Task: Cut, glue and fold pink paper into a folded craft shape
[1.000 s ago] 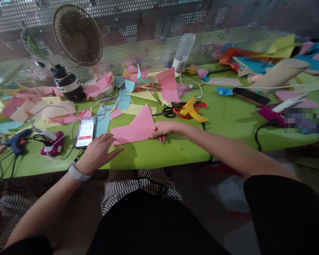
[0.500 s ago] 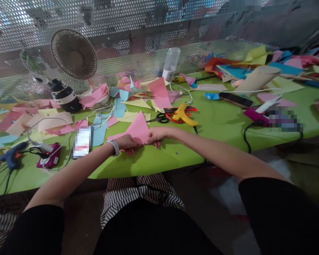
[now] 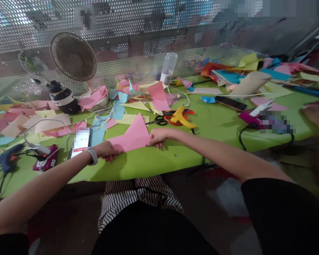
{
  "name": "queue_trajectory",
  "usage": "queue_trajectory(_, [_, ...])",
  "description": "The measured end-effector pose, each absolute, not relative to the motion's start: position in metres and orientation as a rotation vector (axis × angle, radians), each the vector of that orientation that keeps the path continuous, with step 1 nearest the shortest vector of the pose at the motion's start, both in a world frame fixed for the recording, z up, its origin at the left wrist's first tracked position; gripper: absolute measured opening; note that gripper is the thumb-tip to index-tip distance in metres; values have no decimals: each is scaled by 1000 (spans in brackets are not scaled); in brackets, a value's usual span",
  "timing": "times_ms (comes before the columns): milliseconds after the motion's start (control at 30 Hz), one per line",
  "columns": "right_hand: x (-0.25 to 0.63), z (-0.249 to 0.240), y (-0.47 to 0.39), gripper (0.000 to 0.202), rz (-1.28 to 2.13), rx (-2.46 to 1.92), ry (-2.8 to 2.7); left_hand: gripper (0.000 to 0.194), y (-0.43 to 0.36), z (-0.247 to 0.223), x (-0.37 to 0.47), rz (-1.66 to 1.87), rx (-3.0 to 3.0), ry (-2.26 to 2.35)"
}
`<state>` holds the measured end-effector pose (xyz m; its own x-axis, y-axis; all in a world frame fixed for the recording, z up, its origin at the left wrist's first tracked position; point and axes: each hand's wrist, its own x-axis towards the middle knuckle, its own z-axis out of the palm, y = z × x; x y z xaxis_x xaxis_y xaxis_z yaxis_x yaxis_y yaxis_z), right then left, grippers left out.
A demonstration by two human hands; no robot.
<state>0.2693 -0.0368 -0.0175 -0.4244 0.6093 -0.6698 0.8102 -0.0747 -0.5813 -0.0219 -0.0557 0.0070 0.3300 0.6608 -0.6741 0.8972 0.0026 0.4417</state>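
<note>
Both hands on the pink paper (image 3: 135,136), flat on the green counter (image 3: 138,164) near its front edge, one corner pointing up & away. L hand (image 3: 105,149) at its L end, fingers bent & close together; can't tell if they pinch or just press. R hand (image 3: 158,136) has the R corner, thumb & curled fingers clamped on it. Scissors (image 3: 161,121) just beyond the paper, yellow glue gun (image 3: 180,117) next to them, phone (image 3: 81,139) lit up over by the L wrist, w/ paper scraps about.

Handling, my read: v. light, thin, bends easily but stiff enough to take a crease; prob. not slippery, tho it could slide on the smooth top. Would wrinkle or tear if yanked. Best hold: fingertips at opp. ends, light pressure, mid left free.
</note>
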Motion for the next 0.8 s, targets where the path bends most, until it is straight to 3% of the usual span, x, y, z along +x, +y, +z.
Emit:
queue_trajectory(467, [295, -21, -42, 65, -1513, 1670, 1995, 68, -61, 11, -71, -418, 1688, 1507])
queue_trajectory(800, [293, -22, -49, 59, -1592, 1721, 2010, 67, -70, 23, -81, -360, 1707, 1563])
